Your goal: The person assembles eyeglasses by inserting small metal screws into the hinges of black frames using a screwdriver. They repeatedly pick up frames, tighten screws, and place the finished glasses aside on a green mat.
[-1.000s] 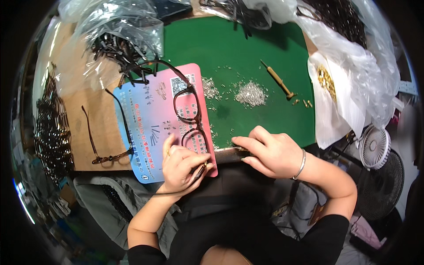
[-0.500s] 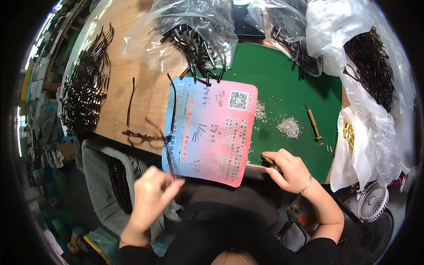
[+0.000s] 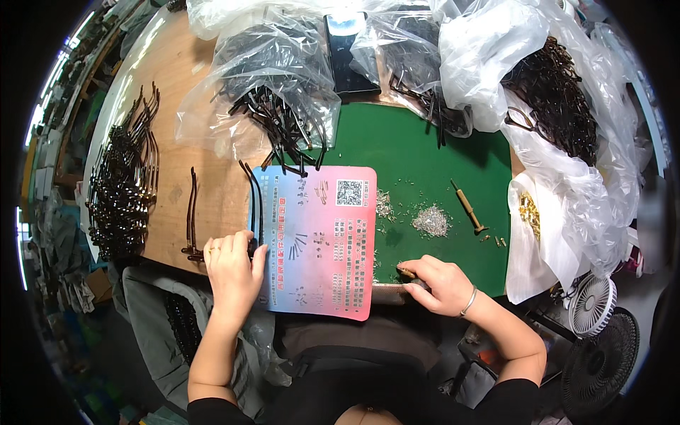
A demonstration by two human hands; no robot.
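Note:
My left hand point(image 3: 234, 265) is closed at the front of a dark brown eyeglass frame point(image 3: 193, 252) beside the printed card. Its fingers hide most of the rims. Paired temples point(image 3: 192, 205) stretch away on its left, and more dark temples point(image 3: 256, 202) lie over the blue side of the pink-and-blue card point(image 3: 319, 265). My right hand point(image 3: 443, 287) rests at the near edge of the green mat point(image 3: 453, 163), fingers closed around a small dark tool with a brass-coloured end point(image 3: 406, 272). Most of that tool is hidden in the palm.
Tiny silver screws point(image 3: 431, 221) are heaped on the mat near a brass screwdriver point(image 3: 469, 205). Finished-looking frames point(image 3: 122, 191) are stacked at left. Bagged dark temples point(image 3: 280, 124) lie at the back, brown frames point(image 3: 556, 99) at right. White fans point(image 3: 593, 306) stand low right.
My left hand has moved forward from the card's near-left corner onto the eyeglass frame. Temples there now appear doubled. The right hand keeps its grip; the whole view has shifted.

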